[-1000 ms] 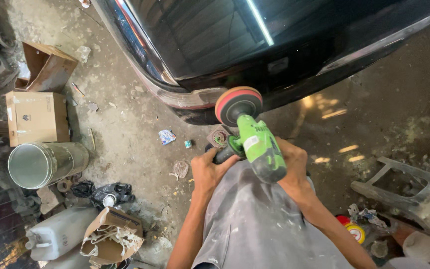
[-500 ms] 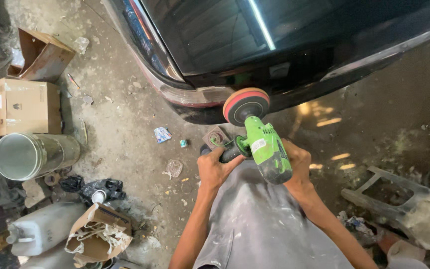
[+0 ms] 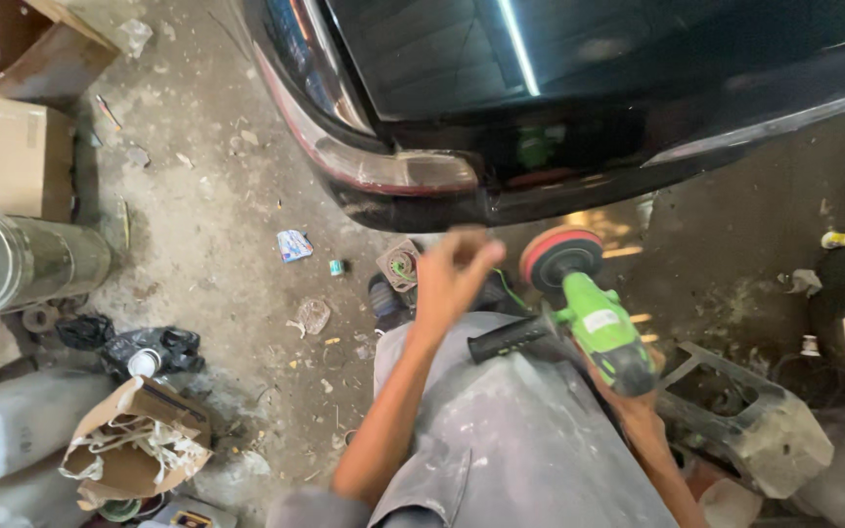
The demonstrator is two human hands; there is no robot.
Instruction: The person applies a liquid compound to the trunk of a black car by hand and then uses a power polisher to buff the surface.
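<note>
Left hand (image 3: 454,274) has released the polisher (image 3: 579,313), right-held.

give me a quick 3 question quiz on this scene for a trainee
1. True or false: the left hand grips the black side handle of the green polisher.
2. Which hand holds the polisher body? A left, B right, C both.
3. Fill in: the polisher's round pad is ___ in colour.

Key: 1 false, the left hand is raised off it. 2 B, the right hand at the rear. 3 red.
</note>
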